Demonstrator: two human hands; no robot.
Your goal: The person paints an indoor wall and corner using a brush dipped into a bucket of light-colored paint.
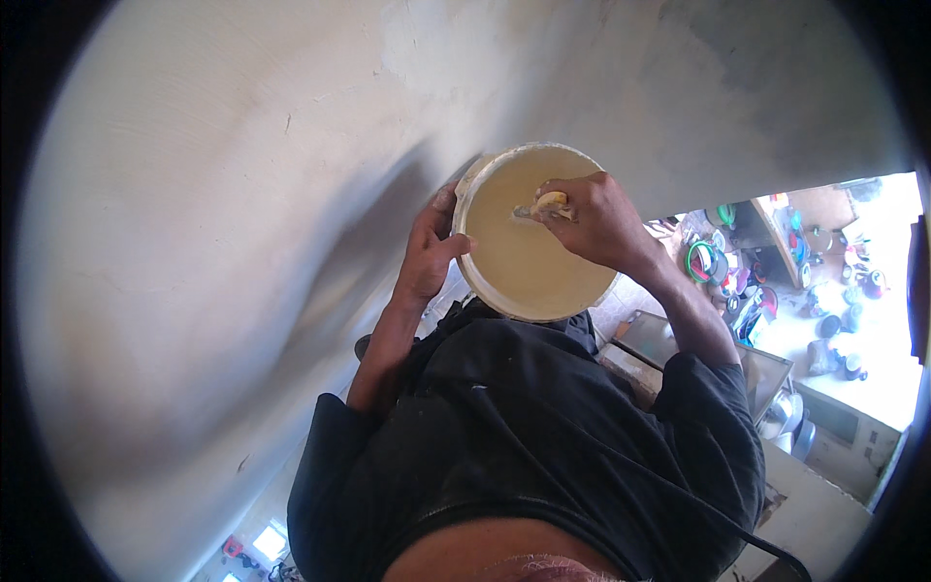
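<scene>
A round bucket with a pale, smeared rim is held in front of my body, close to the wall. Smooth cream-coloured paint or a similar liquid fills its inside. My left hand grips the bucket's left side, thumb over the rim and fingers around the outside. Above the liquid, my right hand is closed around a wooden-handled tool. The tool's narrow whitish neck points left and down toward the liquid; its working end cannot be made out.
A pale plastered wall with small cracks fills the left and upper view. Far below on the right are shelves, coloured basins and pots, and a metal-edged counter. A black cable runs by my right side.
</scene>
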